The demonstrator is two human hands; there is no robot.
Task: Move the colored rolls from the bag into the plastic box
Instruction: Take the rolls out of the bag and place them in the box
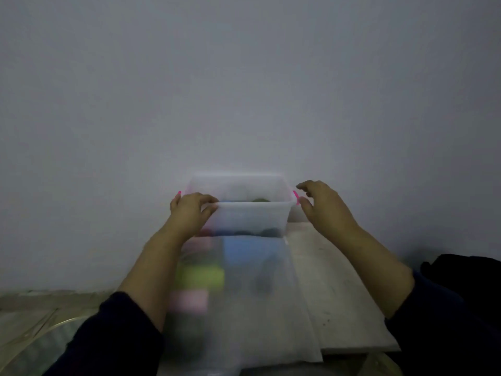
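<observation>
A translucent plastic box [252,217] with pink side clips stands against the wall at the far end of a white board. Dark rolls and a green roll [259,200] show dimly inside it. My left hand [191,210] grips the box's near left rim corner. My right hand [322,204] hovers by the box's right pink clip [296,197], fingers apart, holding nothing. In front of the box lies a translucent bag [257,308], blurred, with a blue roll [248,251], a yellow-green roll [202,276] and a pink roll [189,301] seen through it.
The white board [339,294] stretches toward me on the right of the bag. A dark bundle [466,272] lies at the right edge. A grey wall rises right behind the box. A curved transparent object [35,337] sits at lower left on the floor.
</observation>
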